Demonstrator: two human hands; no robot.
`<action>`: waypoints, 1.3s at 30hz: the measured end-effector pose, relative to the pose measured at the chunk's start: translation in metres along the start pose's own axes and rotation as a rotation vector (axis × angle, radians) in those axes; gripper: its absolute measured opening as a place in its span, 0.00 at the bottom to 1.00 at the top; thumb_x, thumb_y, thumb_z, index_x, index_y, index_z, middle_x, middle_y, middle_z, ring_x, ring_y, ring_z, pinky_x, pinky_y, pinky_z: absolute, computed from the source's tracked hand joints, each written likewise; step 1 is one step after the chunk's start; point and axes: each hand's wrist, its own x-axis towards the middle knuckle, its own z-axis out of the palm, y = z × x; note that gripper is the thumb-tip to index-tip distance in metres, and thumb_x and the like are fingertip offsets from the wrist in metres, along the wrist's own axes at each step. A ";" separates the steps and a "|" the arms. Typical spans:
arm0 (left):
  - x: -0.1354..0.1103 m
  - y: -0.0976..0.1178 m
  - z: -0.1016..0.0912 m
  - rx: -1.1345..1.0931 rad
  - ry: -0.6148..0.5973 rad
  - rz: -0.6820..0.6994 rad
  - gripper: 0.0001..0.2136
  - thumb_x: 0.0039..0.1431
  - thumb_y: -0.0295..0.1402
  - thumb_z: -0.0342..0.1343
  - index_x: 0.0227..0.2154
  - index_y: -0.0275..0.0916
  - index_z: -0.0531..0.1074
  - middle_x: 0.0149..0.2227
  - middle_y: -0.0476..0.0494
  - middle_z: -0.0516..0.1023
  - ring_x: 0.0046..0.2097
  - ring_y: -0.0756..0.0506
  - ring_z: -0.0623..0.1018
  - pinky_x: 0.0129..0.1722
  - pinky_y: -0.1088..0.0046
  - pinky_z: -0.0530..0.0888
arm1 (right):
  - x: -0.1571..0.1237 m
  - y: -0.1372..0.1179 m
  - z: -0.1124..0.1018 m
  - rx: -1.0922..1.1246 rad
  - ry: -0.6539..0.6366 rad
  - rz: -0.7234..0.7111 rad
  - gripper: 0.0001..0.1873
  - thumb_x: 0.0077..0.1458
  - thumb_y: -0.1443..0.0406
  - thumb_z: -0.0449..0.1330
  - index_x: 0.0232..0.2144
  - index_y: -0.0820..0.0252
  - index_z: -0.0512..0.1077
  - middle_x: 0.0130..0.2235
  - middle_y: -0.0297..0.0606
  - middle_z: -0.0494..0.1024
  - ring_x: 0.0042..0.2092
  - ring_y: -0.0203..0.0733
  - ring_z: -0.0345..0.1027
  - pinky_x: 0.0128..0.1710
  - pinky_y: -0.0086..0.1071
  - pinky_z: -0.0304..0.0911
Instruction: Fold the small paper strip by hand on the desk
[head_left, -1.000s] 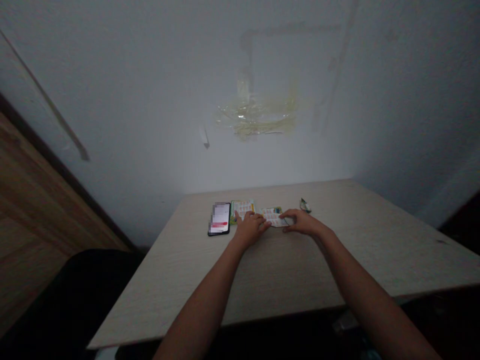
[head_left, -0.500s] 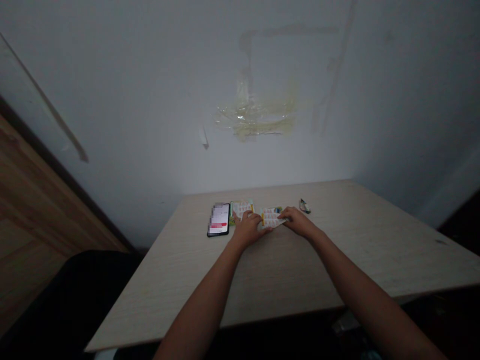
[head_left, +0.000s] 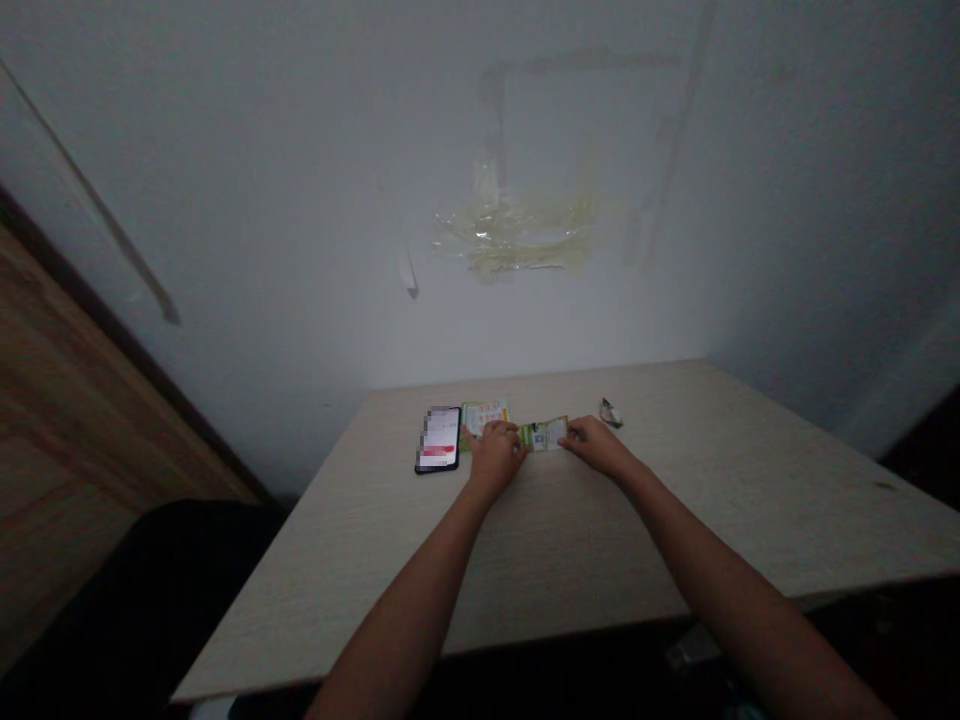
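A narrow printed leaflet [head_left: 549,435], green at its left part and pale at its right, lies between my hands on the table. My left hand [head_left: 496,458] is at its left end, thumb and index finger closed on that edge, while the little finger stretches out toward the phone. With finger and thumb pinched, my right hand [head_left: 596,440] holds the leaflet's right end. A second printed sheet [head_left: 484,412], white with red and green print, lies flat behind my left hand and is partly covered by it. The small print is too blurred to read.
A phone [head_left: 437,440] with a lit screen lies left of the sheets. A small crumpled wrapper [head_left: 610,413] sits beyond my right hand. The wooden table [head_left: 570,560] meets a wall [head_left: 300,200] with old tape [head_left: 517,235] on it.
The leaflet between my hands showed a white side with red and yellow print; now a narrower, greener face is up. My left thumb and fingers have drawn closer together.
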 end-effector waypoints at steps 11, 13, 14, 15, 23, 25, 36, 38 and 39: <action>-0.002 0.003 0.005 0.026 0.062 -0.088 0.13 0.57 0.46 0.57 0.29 0.42 0.78 0.58 0.43 0.70 0.62 0.32 0.60 0.59 0.28 0.43 | -0.003 -0.011 0.007 -0.098 0.074 0.043 0.16 0.53 0.53 0.62 0.25 0.60 0.74 0.34 0.43 0.76 0.41 0.47 0.66 0.42 0.36 0.61; -0.002 0.004 0.005 0.034 0.053 -0.103 0.14 0.57 0.47 0.58 0.28 0.42 0.78 0.59 0.42 0.69 0.63 0.32 0.59 0.59 0.28 0.43 | -0.002 -0.008 0.008 -0.112 0.067 0.038 0.17 0.52 0.53 0.63 0.25 0.60 0.74 0.38 0.45 0.75 0.43 0.49 0.65 0.46 0.38 0.60; -0.003 0.005 0.005 0.042 0.049 -0.113 0.15 0.57 0.48 0.58 0.29 0.42 0.78 0.59 0.42 0.69 0.63 0.31 0.59 0.59 0.27 0.43 | -0.002 -0.007 0.009 -0.107 0.059 0.028 0.16 0.52 0.53 0.63 0.25 0.61 0.74 0.39 0.45 0.75 0.45 0.49 0.65 0.47 0.38 0.60; -0.003 0.006 0.005 0.052 0.049 -0.120 0.15 0.56 0.48 0.58 0.29 0.41 0.77 0.59 0.41 0.68 0.63 0.31 0.58 0.59 0.27 0.43 | -0.002 -0.006 0.010 -0.102 0.056 0.022 0.16 0.52 0.53 0.64 0.26 0.61 0.74 0.40 0.45 0.74 0.46 0.49 0.64 0.49 0.39 0.59; -0.006 0.011 -0.001 0.095 0.080 -0.135 0.17 0.55 0.48 0.59 0.43 0.46 0.73 0.61 0.38 0.65 0.65 0.31 0.55 0.58 0.25 0.41 | -0.006 -0.009 0.012 -0.019 0.109 0.011 0.35 0.48 0.61 0.67 0.57 0.62 0.64 0.55 0.50 0.68 0.57 0.52 0.59 0.57 0.45 0.55; -0.006 0.011 -0.003 0.070 0.060 -0.093 0.16 0.56 0.46 0.58 0.46 0.50 0.73 0.62 0.42 0.64 0.66 0.30 0.53 0.58 0.25 0.41 | -0.007 -0.011 0.010 0.025 0.077 -0.099 0.32 0.50 0.63 0.65 0.58 0.58 0.65 0.58 0.48 0.66 0.60 0.51 0.57 0.60 0.45 0.53; -0.008 0.011 0.002 0.005 -0.044 -0.009 0.13 0.60 0.46 0.54 0.44 0.56 0.77 0.55 0.51 0.76 0.65 0.32 0.58 0.60 0.29 0.34 | -0.006 -0.009 0.007 0.103 -0.050 -0.215 0.17 0.50 0.61 0.66 0.45 0.54 0.79 0.50 0.44 0.77 0.53 0.51 0.67 0.57 0.46 0.59; -0.009 0.012 0.002 0.009 -0.039 -0.005 0.13 0.59 0.46 0.55 0.44 0.55 0.77 0.54 0.50 0.76 0.65 0.32 0.58 0.59 0.28 0.34 | -0.006 -0.010 0.007 0.125 -0.036 -0.219 0.16 0.49 0.62 0.66 0.43 0.54 0.79 0.49 0.43 0.78 0.53 0.51 0.68 0.57 0.46 0.60; -0.010 0.012 0.002 0.013 -0.039 -0.003 0.13 0.59 0.46 0.55 0.44 0.55 0.77 0.54 0.50 0.76 0.65 0.32 0.59 0.59 0.27 0.34 | -0.007 -0.011 0.007 0.137 -0.031 -0.221 0.15 0.49 0.62 0.66 0.42 0.54 0.80 0.48 0.43 0.78 0.52 0.50 0.68 0.56 0.45 0.61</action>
